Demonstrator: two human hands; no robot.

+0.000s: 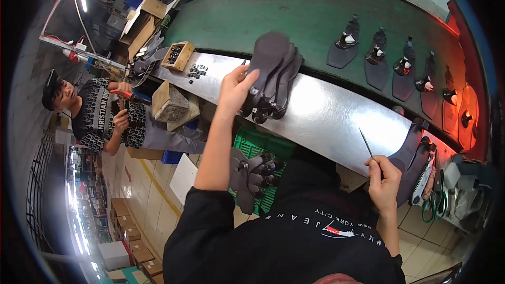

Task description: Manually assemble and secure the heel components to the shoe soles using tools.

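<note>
My left hand [236,88] is closed on the edge of the top dark sandal sole [269,55] in a small stack on the metal ledge. Glossy black straps bunch at the near end of the stack. My right hand [383,181] pinches a thin pointed metal rod [365,142], its tip directed away from me over the ledge [336,115]. Beside that hand, more dark sandals [407,152] lie at the ledge's right end. Below my left forearm, a green plastic crate [271,198] holds several strapped sandals [252,176].
Sandals [376,66] line the green conveyor belt [236,16] toward a red-lit opening [468,110]. Green-handled scissors [434,208] and a utility knife [422,181] hang at right. Left stand a wooden box [184,60] of small black parts and a co-worker [108,113] with a red-handled tool.
</note>
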